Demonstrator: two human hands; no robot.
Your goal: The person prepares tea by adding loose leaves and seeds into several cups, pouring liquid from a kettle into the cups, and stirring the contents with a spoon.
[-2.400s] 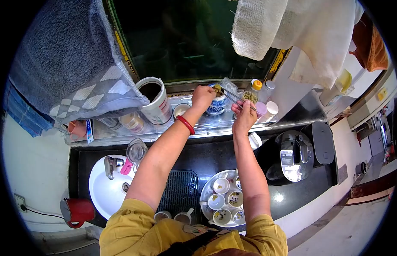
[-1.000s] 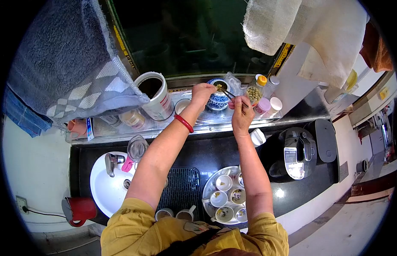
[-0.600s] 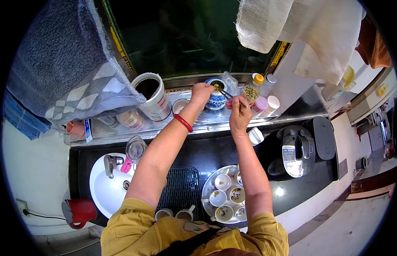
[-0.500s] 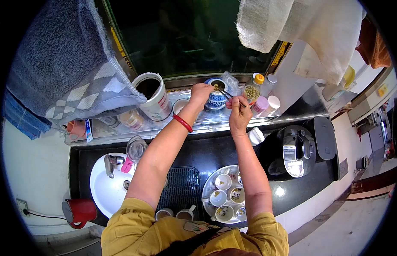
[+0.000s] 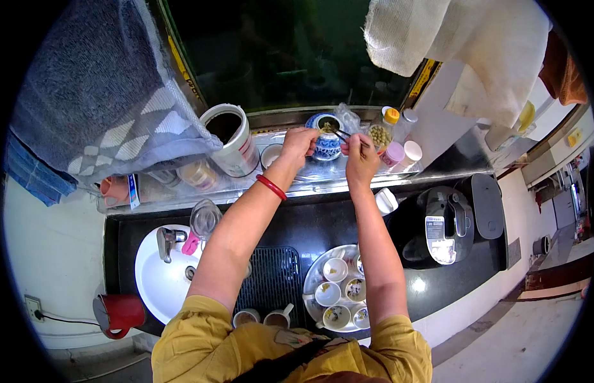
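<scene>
A blue-and-white porcelain jar stands on the ledge below the window, with dried yellow-green bits showing at its mouth. My left hand is closed at the jar's left side, its fingertips against the rim. In my right hand are dark, slim tongs, their tips reaching over the jar's mouth. Below, on the counter, a round tray carries several white cups, with small dried pieces inside them.
Left of the jar stands a white tub. To its right are a yellow-capped jar and a pink-lidded container. A black rice cooker sits right; a sink, a glass pitcher and a black drain tray lie left.
The view has shifted slightly. My left hand has moved a little down the jar's side, and more of the mouth shows. The tong tips stay at the mouth.
</scene>
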